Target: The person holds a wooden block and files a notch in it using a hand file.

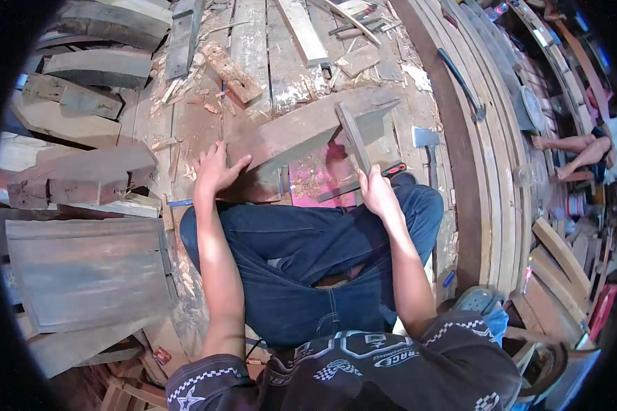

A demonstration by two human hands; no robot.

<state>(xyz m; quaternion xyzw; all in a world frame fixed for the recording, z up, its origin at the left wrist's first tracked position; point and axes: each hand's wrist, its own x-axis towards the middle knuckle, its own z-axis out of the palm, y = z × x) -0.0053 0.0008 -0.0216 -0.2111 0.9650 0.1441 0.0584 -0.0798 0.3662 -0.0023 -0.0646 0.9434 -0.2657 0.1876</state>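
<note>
A thick wooden beam (pixel 288 130) lies slantwise in front of my crossed legs. My left hand (pixel 219 168) rests on its left end, fingers spread and thumb apart. Closed around the lower end of a long, flat, grey-brown strip (pixel 353 137) is my right hand (pixel 379 192). The strip stands across the beam's right part; whether it is wood or metal I cannot tell. Close by the right hand lies a long tool with a black-and-red handle (pixel 394 170). Wood chips lie on a pink sheet (pixel 301 179) between the beam and my legs.
A hatchet (pixel 426 137) lies right of the beam, and a dark-handled tool (pixel 463 85) rests on the long planks (pixel 497 198). Cut timber (pixel 82 175) is stacked at left. A chiselled block (pixel 232 72) and shavings are ahead. Another person's legs (pixel 583 152) show far right.
</note>
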